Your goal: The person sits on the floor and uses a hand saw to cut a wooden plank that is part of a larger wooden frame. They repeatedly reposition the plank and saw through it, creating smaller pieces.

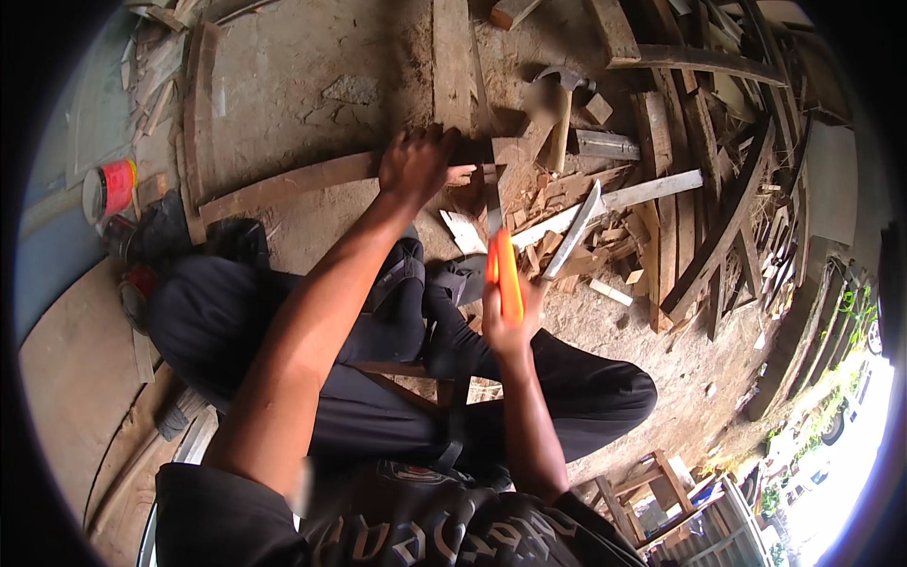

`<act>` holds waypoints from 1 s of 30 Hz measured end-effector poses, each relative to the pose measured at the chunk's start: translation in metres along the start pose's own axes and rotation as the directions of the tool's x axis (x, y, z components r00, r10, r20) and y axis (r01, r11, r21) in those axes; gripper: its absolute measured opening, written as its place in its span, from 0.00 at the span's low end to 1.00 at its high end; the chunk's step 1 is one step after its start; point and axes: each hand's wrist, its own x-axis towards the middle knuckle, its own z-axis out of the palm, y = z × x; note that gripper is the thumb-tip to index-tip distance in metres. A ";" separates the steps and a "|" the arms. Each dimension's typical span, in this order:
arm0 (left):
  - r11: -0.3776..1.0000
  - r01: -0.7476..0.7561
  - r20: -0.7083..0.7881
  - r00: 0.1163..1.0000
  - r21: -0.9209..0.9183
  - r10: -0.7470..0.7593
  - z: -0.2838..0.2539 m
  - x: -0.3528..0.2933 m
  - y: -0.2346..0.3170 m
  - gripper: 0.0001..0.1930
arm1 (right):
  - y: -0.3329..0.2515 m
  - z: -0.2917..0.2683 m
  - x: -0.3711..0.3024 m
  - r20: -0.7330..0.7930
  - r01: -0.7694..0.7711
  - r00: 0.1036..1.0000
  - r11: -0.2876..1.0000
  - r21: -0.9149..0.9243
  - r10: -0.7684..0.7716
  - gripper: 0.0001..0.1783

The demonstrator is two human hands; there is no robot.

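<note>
A handsaw's orange handle [509, 279] is gripped in my right hand [515, 319], in front of my body. Its narrow blade [492, 194] points away from me and crosses a long wooden strip [293, 182] near that strip's right end. My left hand [414, 168] bears down on the strip just left of the blade, fingers curled over its far side and thumb reaching toward the saw. Beyond my left hand, a thick wooden beam [452, 66] runs away from me. My crossed legs, in black trousers, lie under my forearms.
A claw hammer [560, 128] rests among offcuts beyond the saw. Right of my right hand lies a long pale blade [574, 231]. Piled planks [723, 189] and scraps fill the right side. A red tin [115, 187] is at the left wall.
</note>
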 end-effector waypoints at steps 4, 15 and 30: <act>0.998 -0.043 -0.178 0.983 0.047 0.050 0.013 0.001 -0.013 0.33 | 0.010 -0.044 -0.099 0.037 0.027 0.999 0.998 -0.064 -0.024 0.19; 0.997 -0.059 -0.066 0.996 -0.054 0.055 0.015 -0.002 -0.011 0.19 | 0.016 -0.039 -0.115 0.105 -0.057 0.991 0.980 -0.189 0.078 0.22; 0.936 -0.030 -0.013 1.000 -0.351 0.027 -0.010 0.016 0.007 0.32 | -0.009 -0.053 -0.133 -0.339 -0.077 0.911 0.904 0.421 0.235 0.09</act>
